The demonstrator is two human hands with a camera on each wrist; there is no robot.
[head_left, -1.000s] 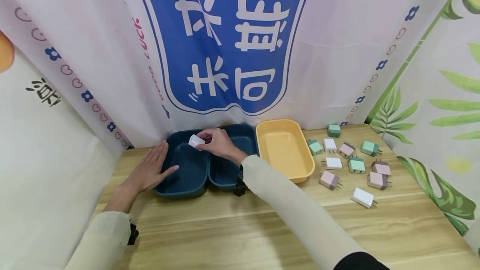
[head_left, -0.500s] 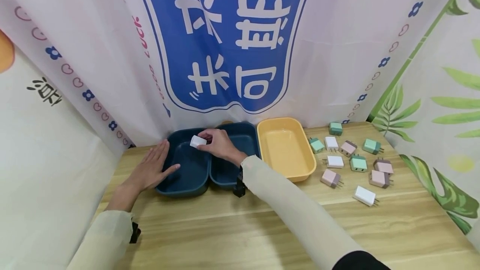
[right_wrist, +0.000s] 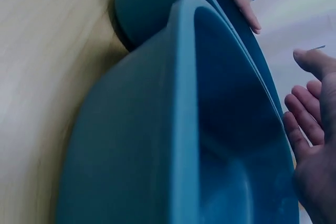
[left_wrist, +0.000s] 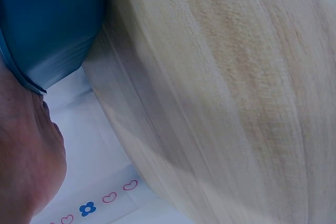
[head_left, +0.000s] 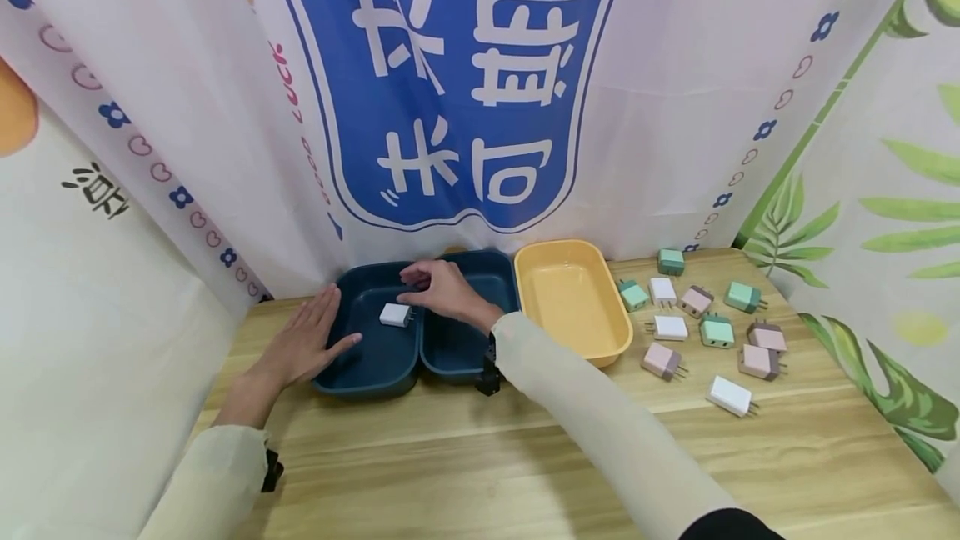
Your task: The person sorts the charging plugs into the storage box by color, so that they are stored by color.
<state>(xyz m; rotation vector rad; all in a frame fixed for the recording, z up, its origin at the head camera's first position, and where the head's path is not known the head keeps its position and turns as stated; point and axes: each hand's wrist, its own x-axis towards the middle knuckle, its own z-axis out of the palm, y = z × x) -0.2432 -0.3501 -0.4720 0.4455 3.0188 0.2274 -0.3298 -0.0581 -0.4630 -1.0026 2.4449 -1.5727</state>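
A white charger plug shows inside the left dark blue tray, just below my right fingertips and apart from them; whether it touches the tray floor I cannot tell. My right hand is over the divide between this tray and the second dark blue tray. In the right wrist view its thumb and fingers are spread apart, holding nothing. My left hand rests with straight fingers on the left tray's outer rim, its thumb reaching over the tray. The left wrist view catches only the edge of that hand.
A yellow tray stands right of the blue ones. Beyond it, several chargers lie scattered on the wooden table: white, green and pink. A printed curtain hangs behind the trays.
The white charger has left my right fingers and sits lower, inside the left blue tray. The right fingers have parted. My left hand stays at the rim.
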